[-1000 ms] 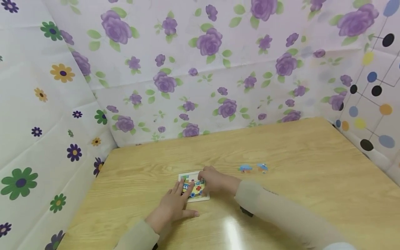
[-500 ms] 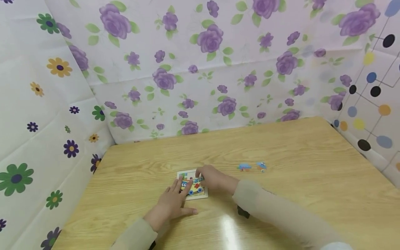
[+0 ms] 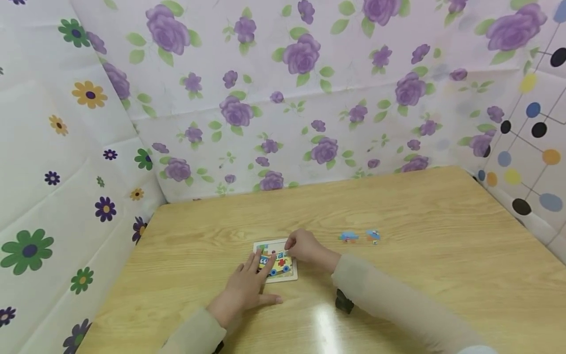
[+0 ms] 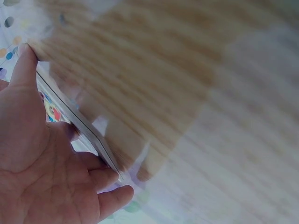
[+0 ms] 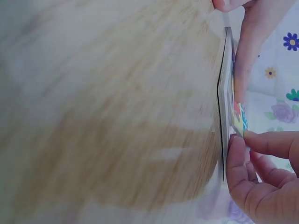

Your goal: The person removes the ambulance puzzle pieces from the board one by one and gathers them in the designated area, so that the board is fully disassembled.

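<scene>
A small white-framed jigsaw puzzle (image 3: 289, 279) lies on the table, showing a yellow vehicle with eyes, blue wheels and a red cross. My left hand (image 3: 244, 286) rests on its left side, fingers straight across the picture and thumb stretched out on the table. At the upper right of the frame is my right hand (image 3: 305, 247), its fingers bent. In the right wrist view, thumb and finger pinch the corner of a colourful puzzle piece (image 5: 240, 120), which stands tilted up from the frame. My left palm (image 4: 51, 172) hides part of the puzzle in the left wrist view.
Two loose blue puzzle pieces lie to the right, a left one (image 3: 349, 236) and a right one (image 3: 373, 235). The wooden table (image 3: 424, 231) meets a flower-printed cloth wall (image 3: 274, 132) at the back. Other printed cloths hang at both sides.
My right hand has shifted slightly up along the frame's right side, uncovering more of the vehicle picture. My left hand stays in place on the puzzle.
</scene>
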Available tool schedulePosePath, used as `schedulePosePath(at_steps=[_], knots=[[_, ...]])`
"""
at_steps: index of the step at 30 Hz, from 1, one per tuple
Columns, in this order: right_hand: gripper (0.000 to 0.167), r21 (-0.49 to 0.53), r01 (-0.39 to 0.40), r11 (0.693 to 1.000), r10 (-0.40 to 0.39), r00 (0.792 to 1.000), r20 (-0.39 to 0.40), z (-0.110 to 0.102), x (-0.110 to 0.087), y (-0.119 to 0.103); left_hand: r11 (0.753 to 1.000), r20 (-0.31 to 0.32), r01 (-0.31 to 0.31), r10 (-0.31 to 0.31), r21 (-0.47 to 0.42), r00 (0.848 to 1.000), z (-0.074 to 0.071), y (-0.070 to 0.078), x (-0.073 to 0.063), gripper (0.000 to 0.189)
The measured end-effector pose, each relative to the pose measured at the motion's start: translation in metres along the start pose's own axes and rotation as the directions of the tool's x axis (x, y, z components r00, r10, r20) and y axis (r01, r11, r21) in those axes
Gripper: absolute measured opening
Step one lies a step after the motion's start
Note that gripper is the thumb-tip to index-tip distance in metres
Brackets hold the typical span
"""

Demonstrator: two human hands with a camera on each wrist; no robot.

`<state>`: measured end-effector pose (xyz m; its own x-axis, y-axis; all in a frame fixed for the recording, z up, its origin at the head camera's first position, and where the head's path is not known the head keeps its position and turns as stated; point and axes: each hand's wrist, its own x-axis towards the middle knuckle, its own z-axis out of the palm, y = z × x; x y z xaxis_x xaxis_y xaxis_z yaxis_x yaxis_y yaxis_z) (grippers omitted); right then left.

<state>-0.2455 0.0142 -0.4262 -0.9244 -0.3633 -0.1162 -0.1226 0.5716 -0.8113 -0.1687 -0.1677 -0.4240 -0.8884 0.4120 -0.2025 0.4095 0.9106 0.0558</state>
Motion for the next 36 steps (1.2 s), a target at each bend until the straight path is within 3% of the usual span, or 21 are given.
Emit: schedulePosePath(at_steps=[10, 22, 36], knots=[[0.01, -0.033, 0.095, 0.995, -0.095, 0.995, 0.008, -0.003, 0.001, 0.004, 1.0, 0.036, 0.025, -0.025, 0.0, 0.999, -0.002, 0.001, 0.003, 0.099], [0.008, 0.036, -0.042, 0.998, 0.041, 0.999, 0.013, -0.003, 0.0, 0.004, 1.0, 0.05, 0.016, -0.016, -0.014, 0.999, -0.001, 0.002, 0.002, 0.098], [0.009, 0.238, -0.106, 0.965, 0.097, 0.994, 0.049, -0.006, 0.005, 0.011, 1.0, 0.057, 0.02, -0.02, -0.001, 0.998, -0.001, -0.001, 0.003, 0.099]])
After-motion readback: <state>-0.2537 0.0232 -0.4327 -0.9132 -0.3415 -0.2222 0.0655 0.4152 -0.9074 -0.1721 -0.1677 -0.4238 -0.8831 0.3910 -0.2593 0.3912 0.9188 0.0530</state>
